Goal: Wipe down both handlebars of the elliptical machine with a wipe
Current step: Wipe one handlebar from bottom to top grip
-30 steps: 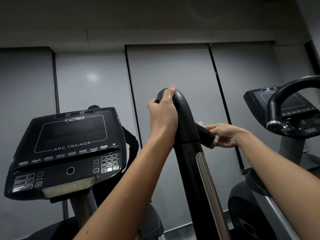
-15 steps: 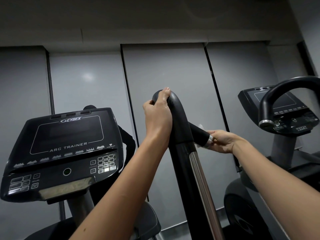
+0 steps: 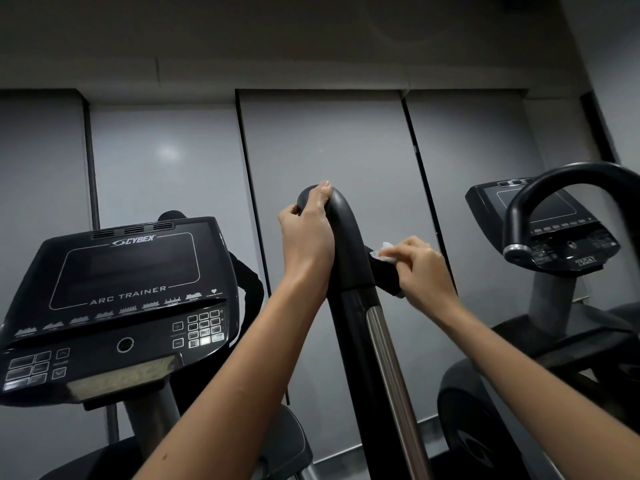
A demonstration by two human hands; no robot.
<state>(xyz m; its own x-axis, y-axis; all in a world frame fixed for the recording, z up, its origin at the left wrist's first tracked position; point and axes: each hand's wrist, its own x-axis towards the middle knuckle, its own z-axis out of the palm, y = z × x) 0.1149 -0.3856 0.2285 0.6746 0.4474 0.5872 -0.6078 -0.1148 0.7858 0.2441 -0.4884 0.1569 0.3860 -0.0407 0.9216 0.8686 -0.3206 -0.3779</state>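
Head view: the left hand [image 3: 306, 233] is curled round the top bend of the black handlebar [image 3: 346, 244], thumb on its far side, steadying it. The right hand [image 3: 420, 268] pinches a white wipe [image 3: 382, 252] in its fingertips and presses it on the upper side of the short side grip [image 3: 384, 277]. That grip juts from the bar to the right and slightly down, so its long axis runs from the bar toward the right hand, which is the nearer one. The wipe sits at the grip's inner end, just left of the knuckles, so the next stroke probably runs outward along that axis. The console [image 3: 128, 271] at left reads "CYBEX" and "ARC TRAINER". The neighbouring machine [image 3: 554, 306] at right carries what looks like "750AT" [image 3: 585, 260]. The key labels are too small to read.
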